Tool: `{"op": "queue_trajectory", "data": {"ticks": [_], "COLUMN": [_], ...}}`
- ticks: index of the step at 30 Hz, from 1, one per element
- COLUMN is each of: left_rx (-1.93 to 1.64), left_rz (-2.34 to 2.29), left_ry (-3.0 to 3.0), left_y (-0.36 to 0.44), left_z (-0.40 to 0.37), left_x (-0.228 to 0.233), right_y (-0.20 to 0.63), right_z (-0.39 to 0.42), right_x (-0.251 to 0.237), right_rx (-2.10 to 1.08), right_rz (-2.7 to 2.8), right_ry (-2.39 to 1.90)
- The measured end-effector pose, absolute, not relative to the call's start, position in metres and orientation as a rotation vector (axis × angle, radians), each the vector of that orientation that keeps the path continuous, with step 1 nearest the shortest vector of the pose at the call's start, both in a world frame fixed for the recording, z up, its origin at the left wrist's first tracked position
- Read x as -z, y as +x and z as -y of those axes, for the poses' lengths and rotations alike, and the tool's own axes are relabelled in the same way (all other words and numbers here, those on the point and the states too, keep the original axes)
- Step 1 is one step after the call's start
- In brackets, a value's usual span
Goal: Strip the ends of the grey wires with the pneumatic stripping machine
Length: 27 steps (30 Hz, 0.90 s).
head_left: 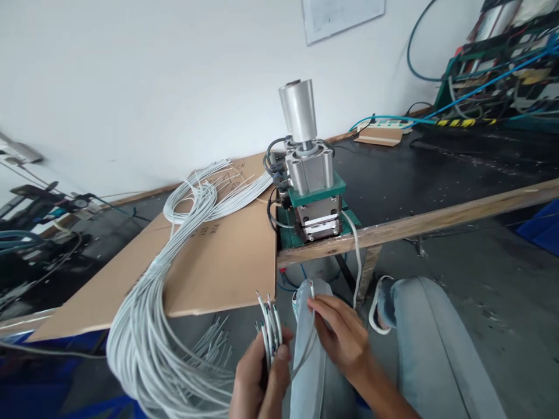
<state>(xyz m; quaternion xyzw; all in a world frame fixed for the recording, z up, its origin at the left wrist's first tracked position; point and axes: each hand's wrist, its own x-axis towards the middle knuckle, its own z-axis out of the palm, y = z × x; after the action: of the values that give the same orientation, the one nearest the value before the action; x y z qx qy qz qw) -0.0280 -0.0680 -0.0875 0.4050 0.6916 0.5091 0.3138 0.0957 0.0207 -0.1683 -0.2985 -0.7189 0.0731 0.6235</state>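
My left hand [262,372] is closed round a small bunch of white cable ends [271,326], their stripped tips pointing up. To its right, my right hand [343,334] pinches one white cable [311,291] near its end, where a bit of coloured inner wire shows. That cable loops down toward my left hand. A thick bundle of white cables [144,326] hangs over the cardboard edge left of my hands, its coil lying further back. Beyond my hands stands a pneumatic press [312,169] with a silver cylinder on a green plate.
A flat cardboard sheet [227,267] covers the left part of the bench. The black bench top [419,174] has a wooden front edge. A power strip [384,124] and blue air hoses lie at the back right. Other machinery [39,215] stands at the left.
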Motion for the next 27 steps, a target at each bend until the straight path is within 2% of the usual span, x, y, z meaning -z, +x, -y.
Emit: {"op": "queue_trajectory", "data": {"ticks": [8, 14, 16, 19, 21, 22, 27], "left_rx": [-1.104, -0.922, -0.915, -0.899, -0.89, -0.888, -0.912], "left_rz": [-1.959, -2.039, -2.009, -1.94, -1.89, -1.867, -1.78], "left_ry": [1.411, 1.335, 1.335, 1.353, 1.371, 1.378, 1.376], "left_y": [-0.076, -0.105, -0.1, -0.088, -0.079, -0.076, -0.067], "left_z": [0.093, 0.109, 0.107, 0.098, 0.091, 0.087, 0.076], "left_x": [0.106, 0.136, 0.137, 0.132, 0.128, 0.126, 0.122], "right_y": [0.054, 0.04, 0.048, 0.066, 0.073, 0.075, 0.068], "right_z": [0.029, 0.063, 0.058, 0.041, 0.03, 0.025, 0.013], "right_x": [0.225, 0.256, 0.247, 0.208, 0.178, 0.165, 0.144], "right_rx": [-0.549, -0.68, -0.704, -0.834, -1.224, -1.301, -1.337], "right_rz": [2.113, 2.418, 2.415, 2.259, 1.922, 1.81, 1.553], "right_ry": [-0.779, -0.707, -0.786, -0.918, -0.883, -0.853, -0.874]}}
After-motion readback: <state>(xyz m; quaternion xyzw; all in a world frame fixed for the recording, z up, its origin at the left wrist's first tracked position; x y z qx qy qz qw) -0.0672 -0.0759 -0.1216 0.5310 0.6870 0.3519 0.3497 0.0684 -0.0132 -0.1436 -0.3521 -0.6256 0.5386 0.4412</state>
